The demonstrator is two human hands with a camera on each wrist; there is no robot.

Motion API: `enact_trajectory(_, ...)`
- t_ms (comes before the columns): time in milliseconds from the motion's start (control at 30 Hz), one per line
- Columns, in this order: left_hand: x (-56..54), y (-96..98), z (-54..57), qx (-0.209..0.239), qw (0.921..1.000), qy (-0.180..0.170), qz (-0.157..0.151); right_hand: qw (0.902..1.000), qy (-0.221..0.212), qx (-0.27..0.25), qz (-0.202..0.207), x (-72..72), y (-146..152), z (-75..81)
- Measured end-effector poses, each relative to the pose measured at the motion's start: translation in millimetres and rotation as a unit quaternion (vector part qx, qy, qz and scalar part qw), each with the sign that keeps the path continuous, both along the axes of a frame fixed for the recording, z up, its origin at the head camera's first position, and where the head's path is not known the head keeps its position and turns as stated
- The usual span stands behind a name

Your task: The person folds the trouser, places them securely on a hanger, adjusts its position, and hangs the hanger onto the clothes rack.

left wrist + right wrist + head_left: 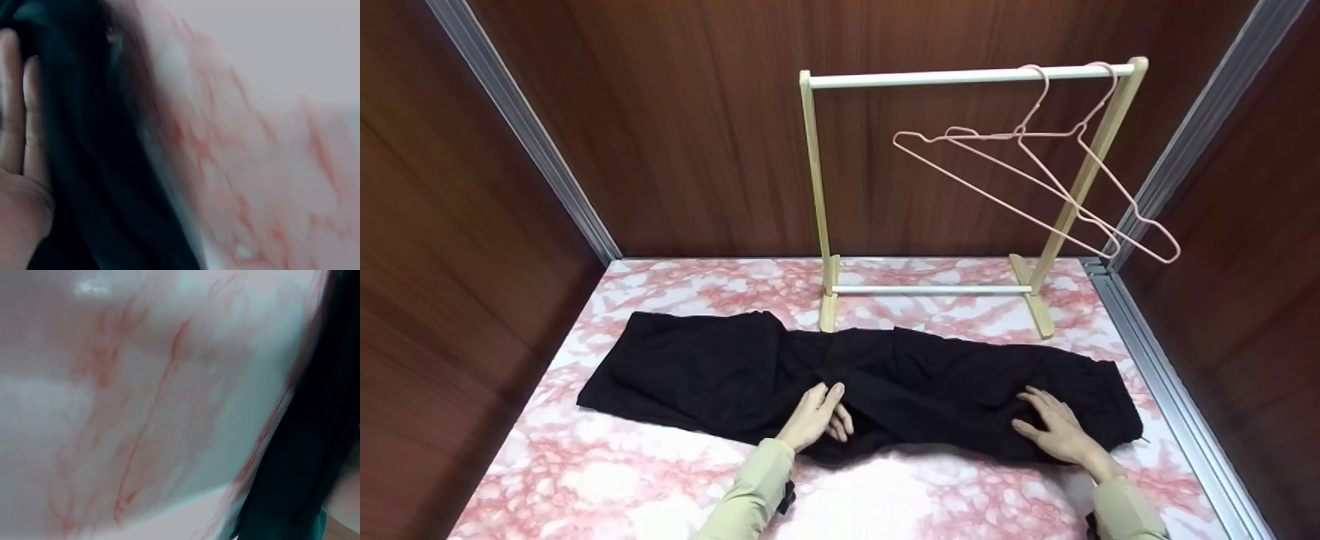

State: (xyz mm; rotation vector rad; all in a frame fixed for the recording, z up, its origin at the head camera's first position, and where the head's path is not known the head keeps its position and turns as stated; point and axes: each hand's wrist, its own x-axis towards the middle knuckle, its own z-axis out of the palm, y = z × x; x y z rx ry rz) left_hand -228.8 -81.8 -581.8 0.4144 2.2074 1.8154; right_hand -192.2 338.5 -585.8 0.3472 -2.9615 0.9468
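A pair of black trousers (697,367) lies folded lengthwise across the table, its gathered waistband (1117,405) at the right end. My left hand (814,416) is at the middle of the trousers by the near edge, touching a raised fold. In the left wrist view, two fingers (34,124) of it extend straight along the dark cloth (90,135). Near the waistband my right hand (1057,427) rests on the fabric, fingers spread. Only a sliver of that hand (343,500) shows in the right wrist view, beside the trousers (304,444).
Behind the trousers stands a small wooden garment rack (814,172) with a white top rail (915,79). Two pink wire hangers (960,176) hang at its right end. The table (607,480) has a red-and-white marbled surface, with brown panels (697,150) around it.
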Motion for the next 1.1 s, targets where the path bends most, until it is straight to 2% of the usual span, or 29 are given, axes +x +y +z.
enact_trajectory(100,6.0,5.5,-1.1,-0.035,0.9994,-0.001,0.005,1.0,0.005,-0.001,0.004,0.3,1,-1.0)
enact_trajectory(167,9.1,9.8,-2.7,-0.074,0.9968,0.015,-0.027,0.9999,0.008,-0.003,0.006,0.7,2,-1.7)
enact_trajectory(233,12.4,15.0,-3.7,-0.105,0.9908,0.032,-0.08,0.9999,0.009,-0.006,0.006,1.0,2,-2.5)
enact_trajectory(300,16.6,21.9,-4.0,-0.151,0.9798,0.057,-0.119,0.9999,0.009,-0.009,0.007,1.1,2,-3.1)
enact_trajectory(367,22.6,29.8,-3.3,-0.2,0.9688,0.062,-0.133,0.9999,0.008,-0.009,0.007,1.4,3,-3.4)
enact_trajectory(433,30.5,38.7,-1.6,-0.258,0.9575,0.047,-0.121,0.9999,0.007,-0.009,0.008,1.5,2,-3.7)
enact_trajectory(500,38.2,48.1,0.9,-0.319,0.9418,0.02,-0.105,0.9999,0.006,-0.01,0.007,1.8,2,-3.8)
enact_trajectory(600,46.1,62.4,1.7,-0.378,0.9205,0.004,-0.099,0.9999,0.004,-0.012,0.007,2.1,2,-4.1)
enact_trajectory(667,48.1,70.5,1.1,-0.386,0.9165,0.009,-0.104,0.9999,0.003,-0.014,0.007,2.1,2,-4.3)
enact_trajectory(733,47.7,77.2,-0.5,-0.365,0.9233,0.035,-0.113,0.9999,0.002,-0.014,0.007,2.0,1,-4.4)
enact_trajectory(800,45.4,82.7,-0.2,-0.326,0.9383,0.049,-0.105,0.9999,0.001,-0.014,0.009,1.6,2,-4.1)
enact_trajectory(867,42.5,86.6,2.1,-0.293,0.952,0.035,-0.08,0.9998,0.001,-0.014,0.012,0.9,2,-2.9)
enact_trajectory(967,34.0,91.7,6.6,-0.219,0.9753,0.011,-0.026,0.9996,-0.015,-0.018,0.014,-1.5,3,0.8)
enact_trajectory(1033,28.3,93.4,9.8,-0.172,0.9851,0.003,-0.004,0.9992,-0.03,-0.025,0.009,-3.5,5,3.6)
enact_trajectory(1100,22.8,94.8,10.3,-0.131,0.9914,0.011,-0.002,0.9984,-0.046,-0.032,0.002,-5.2,6,5.6)
